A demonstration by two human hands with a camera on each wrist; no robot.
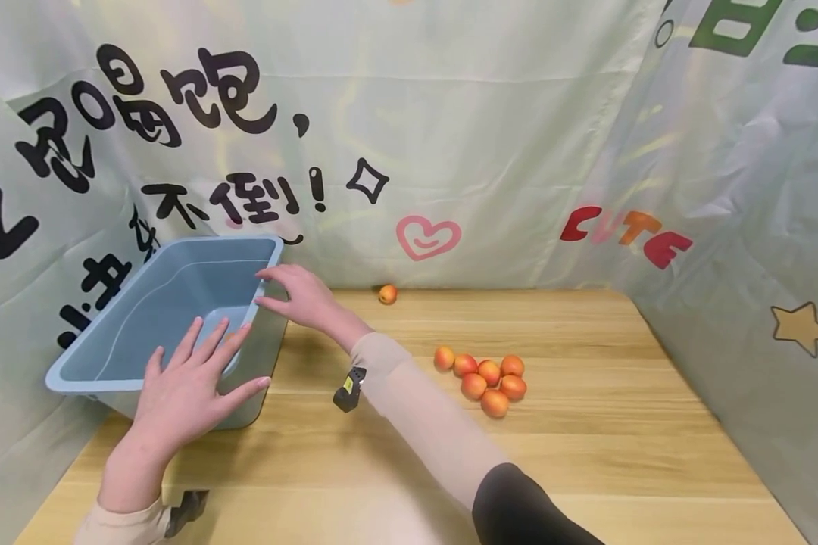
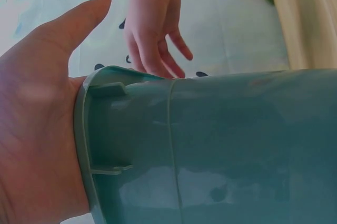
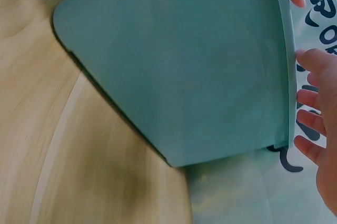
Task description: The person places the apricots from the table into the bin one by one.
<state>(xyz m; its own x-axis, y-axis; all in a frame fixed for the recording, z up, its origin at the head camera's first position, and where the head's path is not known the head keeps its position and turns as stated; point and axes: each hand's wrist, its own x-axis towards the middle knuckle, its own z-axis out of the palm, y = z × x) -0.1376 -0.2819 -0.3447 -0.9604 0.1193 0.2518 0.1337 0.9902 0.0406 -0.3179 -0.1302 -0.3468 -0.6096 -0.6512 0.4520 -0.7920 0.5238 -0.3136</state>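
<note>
- Left hand [image 1: 184, 390]: fingers spread and straight, palm laid flat over the near corner rim of the blue bin [image 1: 143, 318]; the left wrist view shows the palm pressed against the rim.
- Right hand [image 1: 298, 294]: open, fingers extended, fingertips at the bin's far right rim; actual contact hard to judge.
- Bin sits at the table's [image 1: 586, 454] left rear, against the printed curtain [image 1: 491, 136]; its near wall is hidden by the left hand.
- Cluster of orange fruits [image 1: 489, 381] lies on the table right of the right forearm, well apart from the bin.
- A single fruit [image 1: 388, 294] rests by the curtain's foot.
</note>
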